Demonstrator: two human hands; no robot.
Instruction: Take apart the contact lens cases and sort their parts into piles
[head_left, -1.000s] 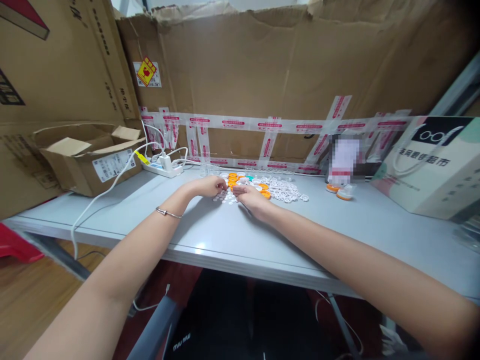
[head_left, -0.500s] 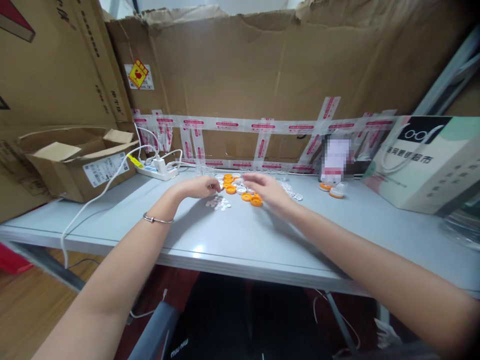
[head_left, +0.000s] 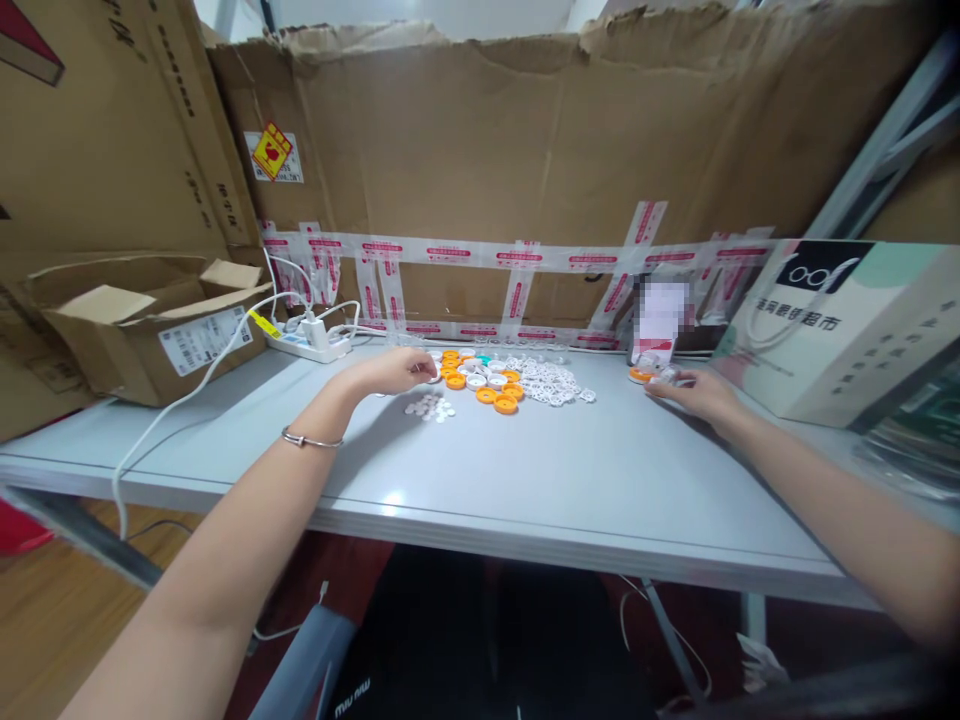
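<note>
My left hand (head_left: 409, 371) is closed in a pinch beside the left end of the orange rings (head_left: 455, 381); what it holds is too small to name. Small white discs (head_left: 430, 407) lie just in front of it. White rings (head_left: 476, 381) sit among the orange ones, and a pile of white openwork pieces (head_left: 551, 382) spreads to their right. At the right, my right hand (head_left: 686, 392) has its fingers closed on a clear cup-like piece (head_left: 664, 376), next to an orange ring (head_left: 640, 376) in front of the phone.
A phone (head_left: 658, 318) with a blurred screen stands at the back right, near a printed box (head_left: 840, 330). An open cardboard box (head_left: 150, 330) and a power strip (head_left: 319, 347) with white cables are at the left. Cardboard (head_left: 465, 140) walls the back of the table.
My right hand has moved right, from the rings to the clear piece by the phone, and has closed on it. The white pile is now uncovered. My left hand has hardly moved.
</note>
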